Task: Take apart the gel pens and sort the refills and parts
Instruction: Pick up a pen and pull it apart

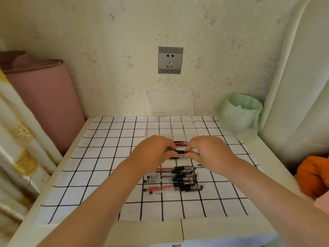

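Head cam is the only view here. Both hands sit just behind the pile of gel pens (175, 179), so I'll place everything off that pile. The left hand (154, 150) and right hand (208, 151) are each pinched onto one end of a single pen (179, 153). It's held level just over the checked cloth (106, 157), with the black grip section showing in the gap between them.

Looks to me like the unscrew-the-barrel step. To do it clean I'd anchor with one hand, twist with the other, and pull straight along the pen so the refill doesn't bend and the small tip piece doesn't ping off. Staying low over the cloth helps too. Further back from the pile, right behind the knuckles, a few red refills (180, 143) lie together, so that's presumably the refill spot.

Hard to see: fingertips cover both ends of the held pen, so I can't say if the barrel is loose or what ink it has. Something clear, maybe a tray (169, 129), sits behind the refills, but its edges are barely readable. Can't count the pile either, the pens overlap.
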Tool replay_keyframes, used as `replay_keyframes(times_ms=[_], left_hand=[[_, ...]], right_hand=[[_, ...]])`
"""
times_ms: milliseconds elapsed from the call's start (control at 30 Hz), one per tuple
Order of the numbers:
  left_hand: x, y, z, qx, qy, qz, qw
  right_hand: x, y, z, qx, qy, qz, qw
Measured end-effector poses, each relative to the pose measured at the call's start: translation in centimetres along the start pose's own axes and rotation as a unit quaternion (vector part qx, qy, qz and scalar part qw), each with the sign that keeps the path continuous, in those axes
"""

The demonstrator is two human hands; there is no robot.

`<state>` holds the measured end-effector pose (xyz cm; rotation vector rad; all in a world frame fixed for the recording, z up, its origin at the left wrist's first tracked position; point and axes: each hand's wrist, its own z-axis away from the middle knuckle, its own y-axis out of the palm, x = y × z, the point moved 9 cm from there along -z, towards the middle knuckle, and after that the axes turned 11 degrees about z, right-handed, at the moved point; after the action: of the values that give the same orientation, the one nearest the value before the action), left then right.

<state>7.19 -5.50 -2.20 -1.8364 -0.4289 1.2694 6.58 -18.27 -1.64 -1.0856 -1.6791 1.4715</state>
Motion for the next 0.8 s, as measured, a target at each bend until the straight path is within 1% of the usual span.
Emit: replay_keyframes(times_ms=[67, 167, 300, 367, 533, 667, 800], left_hand=[[0.3, -0.2, 0.0, 0.012, -0.001, 0.012, 1.0], [1.5, -0.7, 0.4, 0.03, -0.024, 0.04, 0.998], [3.1, -2.3, 1.1, -0.012, -0.032, 0.029, 0.999], [4.0, -2.9, 1.4, -0.026, -0.044, 0.043, 0.998], [5.2, -2.7, 2.3, 0.018, -0.058, 0.015, 0.998], [5.5, -3.0, 2.7, 0.004, -0.036, -0.003, 0.999], [6.1, -4.2, 2.4, -0.012, -0.05, 0.017, 0.999]], right_hand=[[-0.1, -0.3, -0.4, -0.01, 0.015, -0.01, 1.0], [0.0, -0.4, -1.3, -0.011, 0.026, -0.018, 0.999], [0.7, 0.0, -2.5, 0.014, 0.017, -0.03, 0.999], [1.3, 0.2, -2.9, 0.018, 0.008, -0.028, 0.999], [2.2, 0.5, -3.2, 0.008, 0.007, -0.037, 0.999], [2.6, 0.4, -3.5, -0.002, 0.005, -0.045, 0.999], [3.1, 0.0, -4.1, -0.015, 0.0, -0.052, 0.999]])
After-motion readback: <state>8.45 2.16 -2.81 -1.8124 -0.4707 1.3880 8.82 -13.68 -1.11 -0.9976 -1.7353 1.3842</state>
